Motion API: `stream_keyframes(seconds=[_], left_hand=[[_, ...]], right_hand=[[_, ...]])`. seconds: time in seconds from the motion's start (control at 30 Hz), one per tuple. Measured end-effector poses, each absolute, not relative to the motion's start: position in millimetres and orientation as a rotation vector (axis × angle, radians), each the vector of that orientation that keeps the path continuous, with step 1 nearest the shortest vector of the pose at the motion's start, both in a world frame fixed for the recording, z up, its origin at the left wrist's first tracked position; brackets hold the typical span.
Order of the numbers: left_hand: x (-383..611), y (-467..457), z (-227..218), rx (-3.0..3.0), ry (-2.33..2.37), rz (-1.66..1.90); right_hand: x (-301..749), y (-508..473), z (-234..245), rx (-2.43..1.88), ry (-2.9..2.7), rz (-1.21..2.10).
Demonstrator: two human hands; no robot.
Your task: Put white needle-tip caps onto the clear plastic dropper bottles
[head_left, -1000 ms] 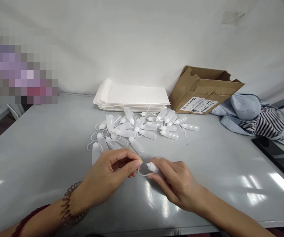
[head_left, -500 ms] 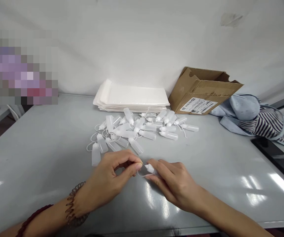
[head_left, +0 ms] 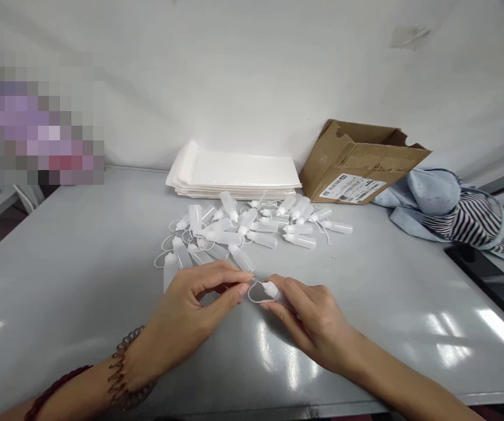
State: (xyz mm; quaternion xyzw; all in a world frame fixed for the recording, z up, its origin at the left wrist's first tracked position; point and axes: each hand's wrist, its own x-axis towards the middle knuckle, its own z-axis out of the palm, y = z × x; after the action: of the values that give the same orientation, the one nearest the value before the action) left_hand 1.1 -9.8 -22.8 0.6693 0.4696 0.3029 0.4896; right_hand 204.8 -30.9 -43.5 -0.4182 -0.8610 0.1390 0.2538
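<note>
My right hand [head_left: 309, 318] is closed round a small translucent squeeze bottle [head_left: 272, 289], whose white tip points left. My left hand [head_left: 194, 310] pinches thumb and forefinger on the small cap at that tip; a thin white tether loop hangs between the two hands. Both hands hover just above the grey table [head_left: 80, 275], near its front. Just beyond them lies a loose pile of several similar small bottles [head_left: 243, 228] with looped tethers.
A stack of white flat bags [head_left: 234, 172] lies behind the pile against the white wall. A tipped cardboard box [head_left: 359, 161] stands to the right, then a bundle of blue and striped cloth [head_left: 454, 207]. A dark flat panel [head_left: 489, 280] lies at the right edge.
Both hands have risen slightly and shifted a little away from me with the bottle; the grip of each hand stays the same.
</note>
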Motion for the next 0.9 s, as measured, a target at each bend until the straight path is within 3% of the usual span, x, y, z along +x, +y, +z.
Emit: stream_keyframes(seconds=[0.9], left_hand=[[6.7,-16.6,-29.6,1.914,1.058,0.883]], right_hand=[[203.5,-32.2,-42.7,-1.136,-2.408,0.431]])
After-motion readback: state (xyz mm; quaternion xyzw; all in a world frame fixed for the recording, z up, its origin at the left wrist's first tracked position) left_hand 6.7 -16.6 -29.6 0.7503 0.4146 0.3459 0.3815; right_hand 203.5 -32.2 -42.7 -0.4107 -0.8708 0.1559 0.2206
